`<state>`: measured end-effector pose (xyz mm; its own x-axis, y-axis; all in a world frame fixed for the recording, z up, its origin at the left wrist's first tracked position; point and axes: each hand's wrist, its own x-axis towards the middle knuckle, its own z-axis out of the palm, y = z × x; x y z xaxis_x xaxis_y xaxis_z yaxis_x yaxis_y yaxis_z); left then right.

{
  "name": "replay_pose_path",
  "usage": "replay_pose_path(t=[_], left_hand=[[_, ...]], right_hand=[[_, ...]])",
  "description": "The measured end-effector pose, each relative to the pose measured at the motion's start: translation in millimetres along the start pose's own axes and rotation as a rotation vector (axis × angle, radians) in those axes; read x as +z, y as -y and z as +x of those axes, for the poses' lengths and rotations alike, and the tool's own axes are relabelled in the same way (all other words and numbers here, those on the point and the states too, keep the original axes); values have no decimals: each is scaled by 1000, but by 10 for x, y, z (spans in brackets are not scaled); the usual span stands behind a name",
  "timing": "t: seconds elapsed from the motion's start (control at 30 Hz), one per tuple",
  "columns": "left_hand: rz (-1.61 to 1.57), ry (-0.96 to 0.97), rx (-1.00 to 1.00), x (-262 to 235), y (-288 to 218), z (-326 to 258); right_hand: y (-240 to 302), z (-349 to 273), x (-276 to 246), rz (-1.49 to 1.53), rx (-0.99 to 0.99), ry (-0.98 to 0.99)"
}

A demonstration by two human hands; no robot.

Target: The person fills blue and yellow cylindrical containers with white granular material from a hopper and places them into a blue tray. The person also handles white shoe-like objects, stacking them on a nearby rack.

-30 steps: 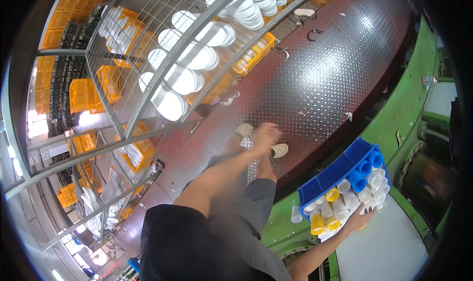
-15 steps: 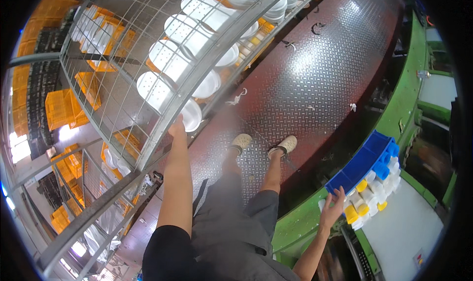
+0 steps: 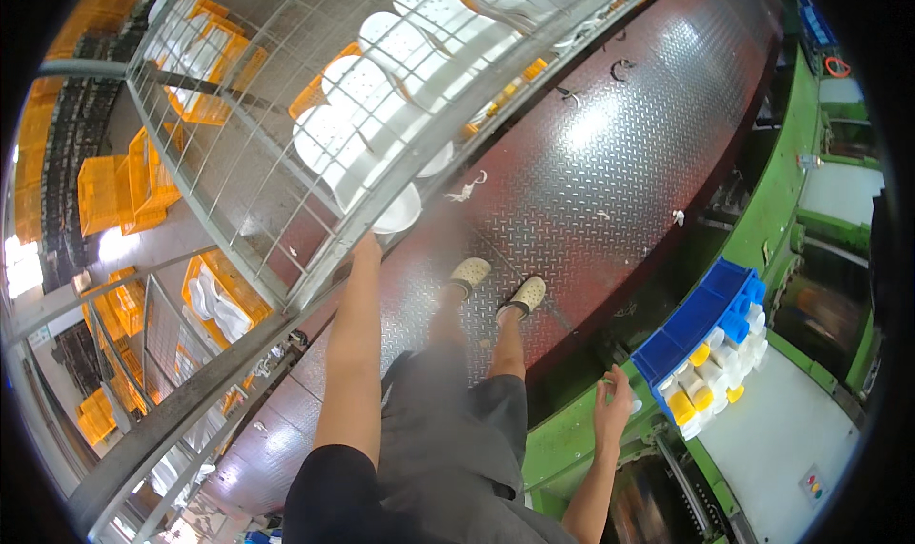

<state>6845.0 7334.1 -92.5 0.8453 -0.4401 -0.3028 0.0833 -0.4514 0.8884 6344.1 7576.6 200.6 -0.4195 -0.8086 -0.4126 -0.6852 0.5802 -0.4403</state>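
Note:
My left arm reaches up to the metal frame of a wire-mesh cart (image 3: pixel 419 163). My left hand (image 3: pixel 366 248) is at that rail, just below a white clog (image 3: pixel 398 210); its fingers are hidden, so its grip cannot be made out. More white clogs (image 3: pixel 362 82) with holes in their uppers stand in a row behind the mesh. On the right, my right hand (image 3: pixel 612 396) is held over the green machine frame, fingers apart and loosely bent. It is beside a blue bin (image 3: pixel 681 329), apart from it. White and yellow bottle-like pieces (image 3: pixel 720 377) lie along the bin's side.
Red-brown tread-plate floor (image 3: pixel 572 191) runs between the cart and the curved green machine frame (image 3: pixel 786 182). White scraps (image 3: pixel 467 186) lie on it. Orange crates (image 3: pixel 105 196) stand on the left, one crate (image 3: pixel 224 296) holding white clogs. A grey bar (image 3: pixel 181 410) crosses the lower left.
My right hand has moved left, away from the bottle-like pieces. My left hand stays at the cart rail. The cart and its clogs sit farther right in view, and my right foot has shifted left.

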Motion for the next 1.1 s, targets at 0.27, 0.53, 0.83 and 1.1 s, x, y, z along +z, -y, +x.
replay_pose_path(t=[0.27, 0.53, 0.83, 1.1], left_hand=[[-92, 96, -20, 175, -280, 29], [28, 20, 103, 152, -513, -277], [338, 97, 311, 42, -1340, -1379], [205, 762, 200, -385, -1572, -2846]], right_hand=[[12, -145, 170, 24, -18, 74], [74, -208, 353, 26, -12, 158], [315, -203, 497, 122, -59, 171], [1309, 306, 500, 558, -106, 102]])
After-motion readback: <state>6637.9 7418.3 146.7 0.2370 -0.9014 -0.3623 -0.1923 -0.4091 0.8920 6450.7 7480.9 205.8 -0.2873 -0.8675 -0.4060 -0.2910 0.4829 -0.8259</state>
